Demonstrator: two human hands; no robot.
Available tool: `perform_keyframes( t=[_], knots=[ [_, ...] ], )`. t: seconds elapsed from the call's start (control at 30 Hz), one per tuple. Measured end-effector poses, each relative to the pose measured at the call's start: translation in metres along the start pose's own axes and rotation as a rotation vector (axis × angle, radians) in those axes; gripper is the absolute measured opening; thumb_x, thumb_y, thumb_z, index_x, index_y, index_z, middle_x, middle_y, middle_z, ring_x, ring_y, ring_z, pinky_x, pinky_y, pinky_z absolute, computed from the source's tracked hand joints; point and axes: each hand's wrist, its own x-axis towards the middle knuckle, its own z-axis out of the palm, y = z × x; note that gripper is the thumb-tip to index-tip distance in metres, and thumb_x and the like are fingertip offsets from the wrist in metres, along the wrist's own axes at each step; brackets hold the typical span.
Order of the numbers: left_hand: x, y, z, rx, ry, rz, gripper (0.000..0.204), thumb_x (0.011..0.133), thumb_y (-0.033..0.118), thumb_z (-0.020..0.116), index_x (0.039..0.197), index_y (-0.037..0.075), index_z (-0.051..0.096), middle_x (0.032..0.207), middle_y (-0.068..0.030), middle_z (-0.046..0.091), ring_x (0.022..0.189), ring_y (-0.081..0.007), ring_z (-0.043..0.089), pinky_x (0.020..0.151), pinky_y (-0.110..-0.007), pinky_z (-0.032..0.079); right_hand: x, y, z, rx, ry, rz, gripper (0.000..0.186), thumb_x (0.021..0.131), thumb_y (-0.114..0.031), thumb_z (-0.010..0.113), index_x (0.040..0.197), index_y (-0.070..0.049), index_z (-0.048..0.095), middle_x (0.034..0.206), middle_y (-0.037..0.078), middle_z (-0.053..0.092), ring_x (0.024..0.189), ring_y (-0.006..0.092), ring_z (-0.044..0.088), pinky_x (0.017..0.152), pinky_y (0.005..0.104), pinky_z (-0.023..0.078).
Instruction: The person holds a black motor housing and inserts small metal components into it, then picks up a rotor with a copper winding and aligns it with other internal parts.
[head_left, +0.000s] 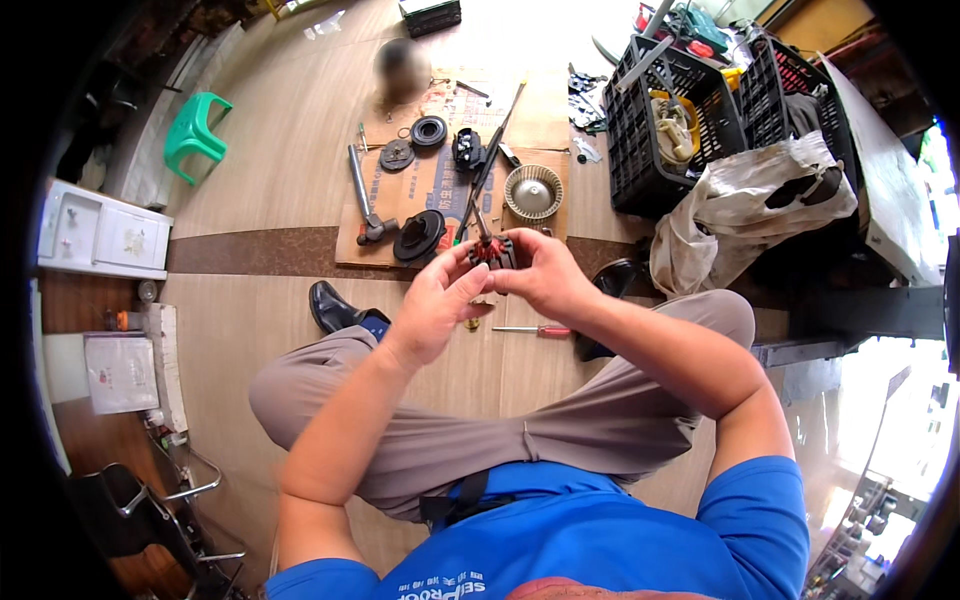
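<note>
Both of my hands are raised in front of me over the near edge of the cardboard, closed around a small motor part (490,252) with red windings and dark metal. My left hand (437,300) grips it from the left, thumb pointing up toward it. From the right, my right hand (545,275) wraps it with bent fingers. A thin dark shaft or lead rises from its far side. Beyond lie a hammer (374,215), a black round housing (419,236) and a cream fan wheel (533,192). On the floor below my hands is a screwdriver (540,330) with a red handle.
Flattened cardboard (400,195) carries a black ring-shaped part (429,131), a grey disc (396,154) and a black block (467,150). Black crates (625,150) and a white cloth bag (720,215) stand right. A green stool (195,135) is far left. A blurred dark round shape (403,70) is behind.
</note>
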Motion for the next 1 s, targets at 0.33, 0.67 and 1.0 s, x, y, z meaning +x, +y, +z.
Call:
perform_keyframes(
  t=[0.33, 0.67, 1.0],
  knots=[
    [0.003, -0.051, 0.003, 0.308, 0.152, 0.136, 0.057, 0.085, 0.007, 0.076, 0.133, -0.001, 0.046, 0.117, -0.0069, 0.062, 0.104, -0.0133, 0.062, 0.092, -0.029, 0.052, -0.024, 0.047, 0.005, 0.079, -0.011, -0.039, 0.047, 0.078, -0.008, 0.080, 0.118, 0.002, 0.058, 0.108, 0.011, 0.064, 0.097, 0.0164, 0.065, 0.084, 0.0314, 0.055],
    [0.017, -0.052, 0.003, 0.506, 0.013, 0.047, 0.062, 0.084, 0.016, 0.078, 0.136, 0.002, 0.048, 0.115, -0.0073, 0.063, 0.101, -0.0133, 0.062, 0.085, -0.027, 0.053, -0.028, 0.058, -0.031, 0.369, -0.140, 0.181, 0.051, 0.083, -0.002, 0.075, 0.129, 0.003, 0.053, 0.113, 0.007, 0.066, 0.103, 0.0124, 0.063, 0.092, 0.0282, 0.053],
    [0.029, -0.057, -0.008, 0.256, 0.072, -0.120, 0.047, 0.093, 0.019, 0.069, 0.131, -0.002, 0.051, 0.109, -0.0076, 0.066, 0.095, -0.0144, 0.065, 0.082, -0.031, 0.055, -0.020, 0.039, -0.023, 0.106, -0.102, 0.219, 0.042, 0.085, -0.009, 0.073, 0.123, 0.006, 0.059, 0.098, 0.008, 0.069, 0.086, 0.0118, 0.064, 0.077, 0.0291, 0.054]
  ],
)
